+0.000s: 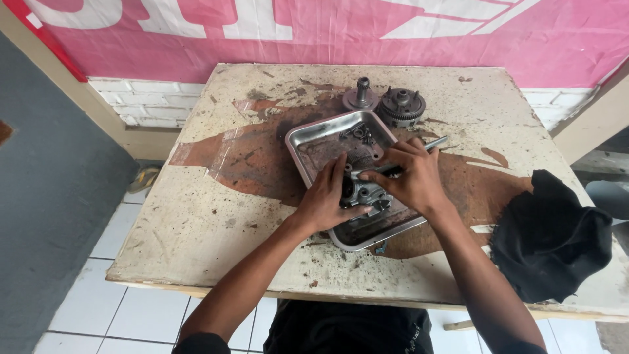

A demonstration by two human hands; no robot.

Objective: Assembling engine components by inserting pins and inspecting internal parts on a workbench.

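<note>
My left hand (325,200) has its fingers wrapped over the left side of a small grey metal engine part (364,195), pinning it down inside the steel tray (313,141). My right hand (413,178) is clenched around a slim metal tool (438,142), whose tip I press onto the top of the part from the right. The tool's long axis runs from the part up and to the right, its free end sticking out past my knuckles over the tray's right rim. So the part sits between my two hands, just under the right fingers and touching the left ones; both hands are equally close.

Further back in the tray lie a few small loose metal bits (362,134). Beyond the tray, on the stained bench (196,223), stand a shafted hub (361,96) and a round clutch-like assembly (401,105), side by side. A black cloth (549,236) lies crumpled at the bench's right edge.
</note>
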